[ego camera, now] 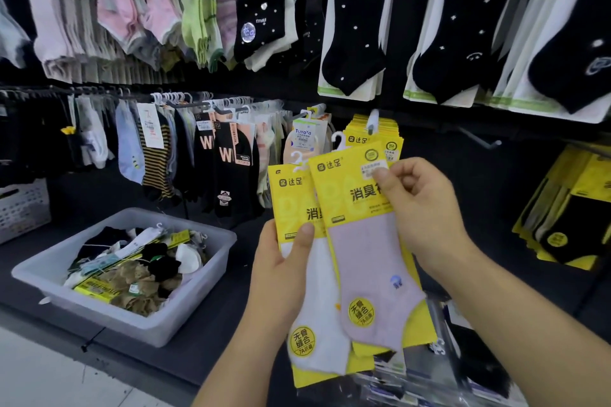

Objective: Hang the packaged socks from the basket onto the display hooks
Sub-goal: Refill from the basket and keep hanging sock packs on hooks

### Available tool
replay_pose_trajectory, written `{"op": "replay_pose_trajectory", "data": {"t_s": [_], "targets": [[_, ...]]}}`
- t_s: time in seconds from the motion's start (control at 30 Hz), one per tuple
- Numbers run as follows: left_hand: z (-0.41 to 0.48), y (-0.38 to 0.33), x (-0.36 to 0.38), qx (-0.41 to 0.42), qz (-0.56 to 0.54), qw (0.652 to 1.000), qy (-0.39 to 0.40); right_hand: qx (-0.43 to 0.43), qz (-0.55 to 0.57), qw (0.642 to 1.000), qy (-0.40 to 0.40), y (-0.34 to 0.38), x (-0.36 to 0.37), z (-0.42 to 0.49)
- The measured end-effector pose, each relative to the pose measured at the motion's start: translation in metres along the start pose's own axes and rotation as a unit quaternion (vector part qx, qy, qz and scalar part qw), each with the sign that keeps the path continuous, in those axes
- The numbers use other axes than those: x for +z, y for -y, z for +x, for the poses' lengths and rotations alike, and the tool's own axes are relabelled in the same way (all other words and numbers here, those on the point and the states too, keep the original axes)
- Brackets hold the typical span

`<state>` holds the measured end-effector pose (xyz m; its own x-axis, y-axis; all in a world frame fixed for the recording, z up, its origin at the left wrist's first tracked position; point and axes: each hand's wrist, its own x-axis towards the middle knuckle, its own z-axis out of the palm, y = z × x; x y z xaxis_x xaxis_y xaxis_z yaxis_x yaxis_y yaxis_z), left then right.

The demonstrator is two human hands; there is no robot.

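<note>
L hand [281, 261] grips the white pack [314, 304] by its L edge: thumb pressed flat on the front, fingers curled behind. R hand [421, 208] pinches the lilac pack [370, 261] at its top R corner, thumb on the small label and the other fingers curled at the edge. Both packs have yellow card backs and white plastic hangers on top. The lilac pack overlaps the white one, lying in front and toward 3 o'clock of it. The 2 packs are held up, tilted a bit, just below frame centre, off the basket and not on any hook.

Basket [99, 314], pale grey plastic, sits on the dark shelf at 8 o'clock of the hands, well apart. More packed socks lie jumbled in it: black, white, olive lace, some on yellow card.

At 12 o'clock of the held packs, near them, a stack of yellow packs [388, 139] hangs on a hook [373, 120]. At 2 o'clock a bare hook [482, 139] sticks out from the dark wall. At 9–10 o'clock hang rows of socks, incl. striped socks [157, 158] and black W socks [228, 158]. Top R, large black socks [357, 26] on white cards. Clear packets [426, 370] lie at 6 o'clock, under the wrists.
</note>
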<state>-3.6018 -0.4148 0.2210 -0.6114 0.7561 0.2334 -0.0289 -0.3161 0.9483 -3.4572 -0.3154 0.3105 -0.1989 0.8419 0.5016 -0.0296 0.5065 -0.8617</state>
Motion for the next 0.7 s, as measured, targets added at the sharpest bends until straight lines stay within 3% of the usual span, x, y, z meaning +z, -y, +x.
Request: {"op": "replay_pose_trajectory", "data": {"t_s": [0.3, 0.7], "targets": [[0.0, 0.001, -0.005, 0.002, 0.02, 0.999, -0.033, -0.035, 0.014, 0.994, -0.105, -0.003, -0.029, 0.015], [0.001, 0.004, 0.0, 0.011, 0.028, 0.999, -0.021, -0.02, -0.075, 0.991, -0.108, -0.037, -0.015, 0.048]]}}
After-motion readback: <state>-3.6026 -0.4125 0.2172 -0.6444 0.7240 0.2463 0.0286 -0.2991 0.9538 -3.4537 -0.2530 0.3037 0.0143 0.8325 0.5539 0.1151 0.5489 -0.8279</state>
